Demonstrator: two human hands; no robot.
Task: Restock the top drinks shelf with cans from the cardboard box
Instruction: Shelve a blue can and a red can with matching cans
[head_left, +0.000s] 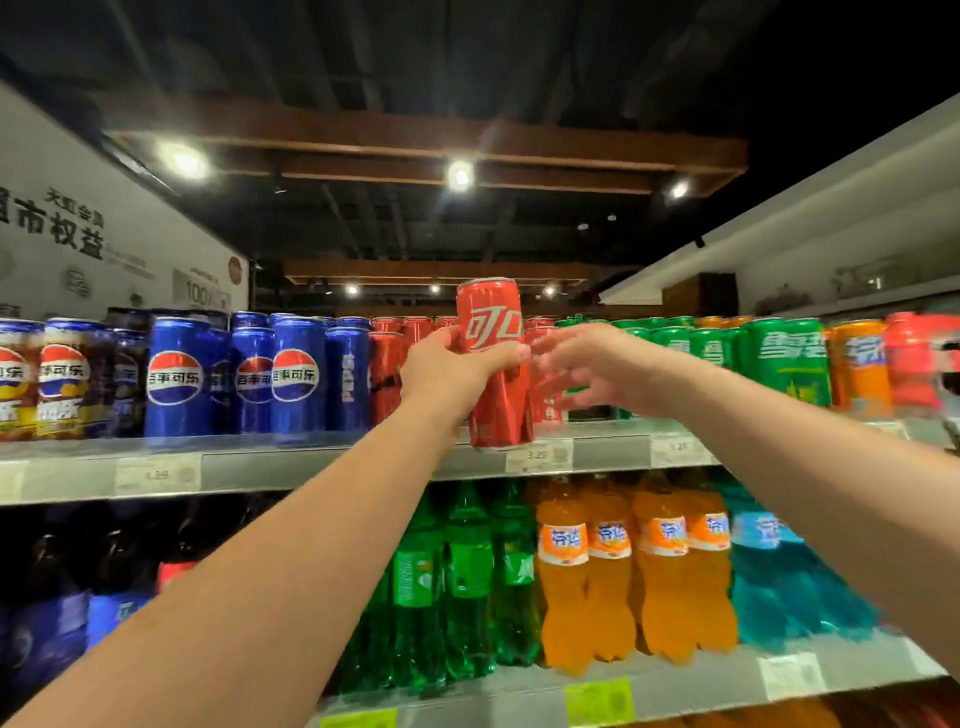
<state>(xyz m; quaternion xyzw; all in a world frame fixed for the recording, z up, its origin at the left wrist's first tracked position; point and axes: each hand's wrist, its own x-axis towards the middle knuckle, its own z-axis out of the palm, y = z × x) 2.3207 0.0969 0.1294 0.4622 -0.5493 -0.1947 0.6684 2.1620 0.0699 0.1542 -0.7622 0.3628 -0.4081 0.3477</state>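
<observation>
The left hand (447, 369) gripped a red can (491, 325), fingers curled round it, nearly upright over the front edge of the top shelf (291, 462). The blurred right hand (582, 364) was over that edge too, fingers spread and holding nothing. Shelved red cans (387, 374) crowded the shelf's middle, with blue cans (296, 374) on its left part and green cans (789, 358) on its right.

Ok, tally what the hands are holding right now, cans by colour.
Red: 1, the red can gripped by the left hand
Other colours: 0
Total: 1; the right hand holds nothing.
</observation>
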